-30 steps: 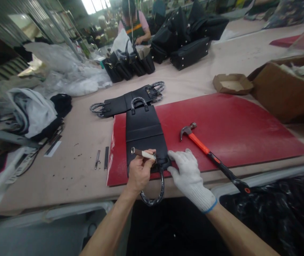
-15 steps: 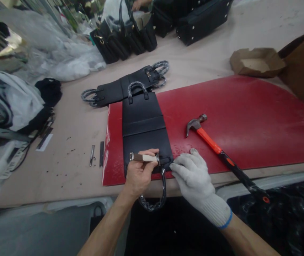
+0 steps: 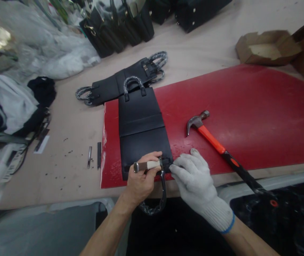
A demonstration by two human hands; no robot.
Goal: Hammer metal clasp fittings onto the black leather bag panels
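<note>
A black bag panel (image 3: 142,124) with a plastic-wrapped handle at each end lies on a red mat (image 3: 221,96). My bare left hand (image 3: 142,179) is closed round a short metal punch (image 3: 148,165) with a brown and white wrapped shaft. The punch's right end is at a small black strap (image 3: 165,161) near the panel's lower right corner; whether it touches is hard to see. My right hand (image 3: 196,181), in a white knitted glove, pinches the panel's edge beside that strap. The near handle (image 3: 164,193) hangs over the table edge.
A claw hammer (image 3: 213,140) lies right of my gloved hand, its grip beyond the table edge. A second black panel (image 3: 109,85), several black bags (image 3: 120,32) and a cardboard tray (image 3: 269,48) are farther back. Two slim metal tools (image 3: 99,155) lie left of the mat.
My left hand has moved the punch slightly right and down, closer to the strap. My gloved hand stays at the panel's edge. The camera view has shifted a little.
</note>
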